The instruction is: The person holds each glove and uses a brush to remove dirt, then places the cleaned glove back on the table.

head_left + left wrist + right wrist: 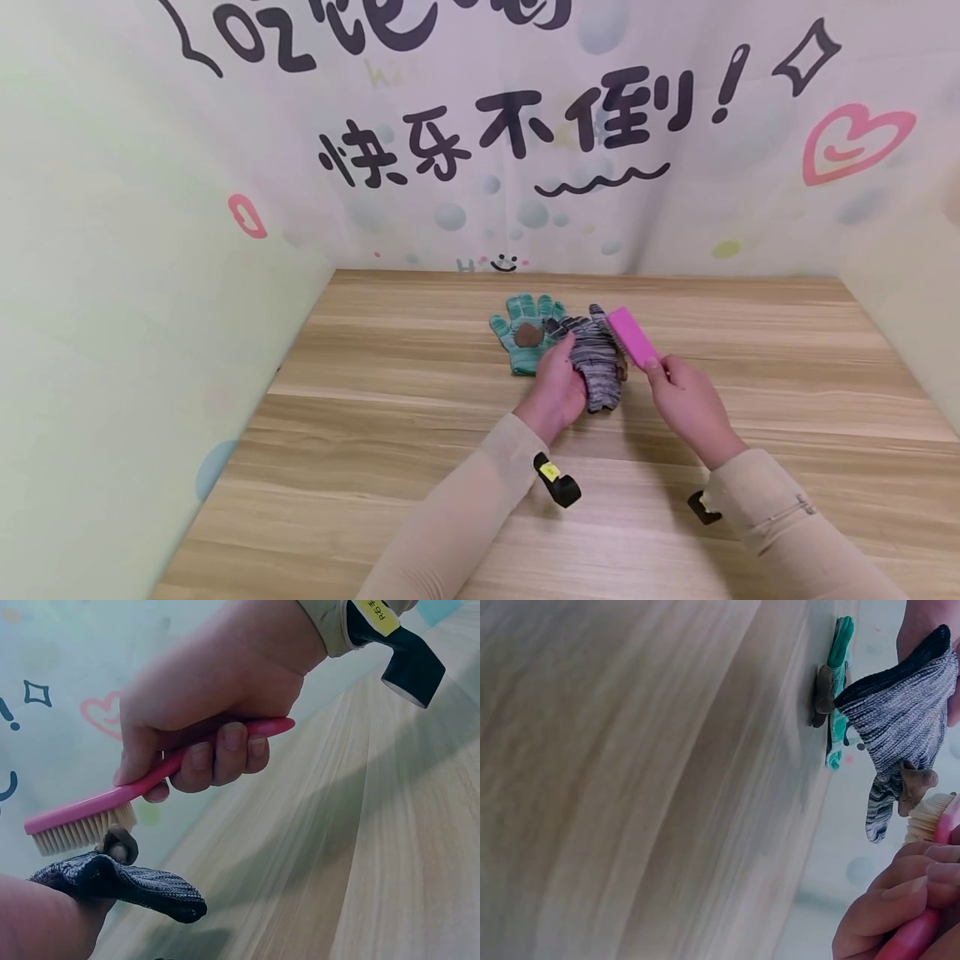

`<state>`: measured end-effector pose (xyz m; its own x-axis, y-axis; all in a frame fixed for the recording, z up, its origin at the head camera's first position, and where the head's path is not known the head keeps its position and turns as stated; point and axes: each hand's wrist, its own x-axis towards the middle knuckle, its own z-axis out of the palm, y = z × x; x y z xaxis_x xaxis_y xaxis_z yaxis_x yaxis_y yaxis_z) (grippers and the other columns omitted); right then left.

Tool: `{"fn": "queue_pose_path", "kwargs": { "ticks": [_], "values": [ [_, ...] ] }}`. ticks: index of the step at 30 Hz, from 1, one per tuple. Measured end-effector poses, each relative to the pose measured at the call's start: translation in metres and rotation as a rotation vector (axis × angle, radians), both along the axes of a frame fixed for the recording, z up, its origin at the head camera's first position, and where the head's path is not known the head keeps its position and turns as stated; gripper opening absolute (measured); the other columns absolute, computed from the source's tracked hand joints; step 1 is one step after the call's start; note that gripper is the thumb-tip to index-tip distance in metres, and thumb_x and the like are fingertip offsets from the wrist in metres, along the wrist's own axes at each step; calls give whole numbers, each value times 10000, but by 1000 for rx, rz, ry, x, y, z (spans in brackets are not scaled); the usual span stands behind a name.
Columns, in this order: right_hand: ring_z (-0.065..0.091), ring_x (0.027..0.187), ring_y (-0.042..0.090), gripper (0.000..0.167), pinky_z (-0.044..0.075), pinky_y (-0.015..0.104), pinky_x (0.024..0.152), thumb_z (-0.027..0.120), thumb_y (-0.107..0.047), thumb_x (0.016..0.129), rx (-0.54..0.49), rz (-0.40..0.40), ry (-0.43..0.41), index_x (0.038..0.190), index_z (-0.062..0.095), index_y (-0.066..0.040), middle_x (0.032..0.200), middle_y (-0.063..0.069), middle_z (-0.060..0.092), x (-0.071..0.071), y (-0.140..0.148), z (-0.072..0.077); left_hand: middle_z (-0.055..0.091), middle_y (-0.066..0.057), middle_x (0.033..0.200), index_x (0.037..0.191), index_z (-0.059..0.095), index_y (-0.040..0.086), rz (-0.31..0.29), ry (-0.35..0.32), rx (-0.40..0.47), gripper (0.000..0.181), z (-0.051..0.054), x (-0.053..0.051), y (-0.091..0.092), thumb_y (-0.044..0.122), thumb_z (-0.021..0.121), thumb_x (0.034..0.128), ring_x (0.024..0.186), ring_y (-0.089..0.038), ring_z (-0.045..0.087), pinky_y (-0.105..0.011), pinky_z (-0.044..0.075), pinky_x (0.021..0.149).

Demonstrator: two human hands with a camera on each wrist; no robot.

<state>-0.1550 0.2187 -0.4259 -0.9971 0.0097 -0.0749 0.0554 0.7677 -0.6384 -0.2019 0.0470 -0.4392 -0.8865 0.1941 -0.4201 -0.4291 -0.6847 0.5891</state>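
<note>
Gloves: two; grey glove (598, 367) held above the table (360, 442), green glove (523, 360) lying to its left.
Brown lumps: two, one (528, 335) per glove.
Left hand (557, 390): grips the grey glove.
Right hand (690, 407): clasps one pink brush (632, 336), bristles right of the grey glove.

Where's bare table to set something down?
Tabletop left of the teal glove, to the left wall; also right of the right hand, to the right wall. Crowded centre: teal glove, grey glove, pink brush, left hand.

The wood-grained table (375, 433) bears a green glove (527, 357), seemingly flat, partly hidden.
</note>
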Motion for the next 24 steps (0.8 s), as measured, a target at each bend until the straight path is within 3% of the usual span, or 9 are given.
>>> {"fn": "queue_pose_path", "kwargs": {
  "ticks": [12, 19, 24],
  "values": [
    [449, 611, 220, 579, 383, 320, 512, 262, -438, 1091, 6, -20, -26, 1157, 577, 43, 726, 81, 499, 0, 4, 0, 566, -130, 1441, 1465, 438, 10, -35, 26, -2, 477, 1, 2, -2, 301, 409, 1088, 1403, -276, 481, -396, 362, 1218],
    [480, 626, 232, 594, 389, 323, 530, 259, -445, 1089, 1, -29, -28, 1148, 583, 48, 827, 143, 654, -1, 5, 2, 571, -132, 1433, 1474, 424, 11, -30, 30, -11, 482, 0, 1, -2, 296, 421, 1085, 1399, -281, 484, -398, 364, 1217],
    [517, 655, 233, 581, 402, 316, 549, 270, -441, 1088, -1, -29, -23, 1141, 577, 49, 807, 127, 639, -2, 4, 1, 574, -135, 1431, 1489, 408, 7, -25, 27, -19, 507, -1, 1, -4, 304, 440, 1079, 1397, -286, 489, -401, 369, 1215]
  ]
}}
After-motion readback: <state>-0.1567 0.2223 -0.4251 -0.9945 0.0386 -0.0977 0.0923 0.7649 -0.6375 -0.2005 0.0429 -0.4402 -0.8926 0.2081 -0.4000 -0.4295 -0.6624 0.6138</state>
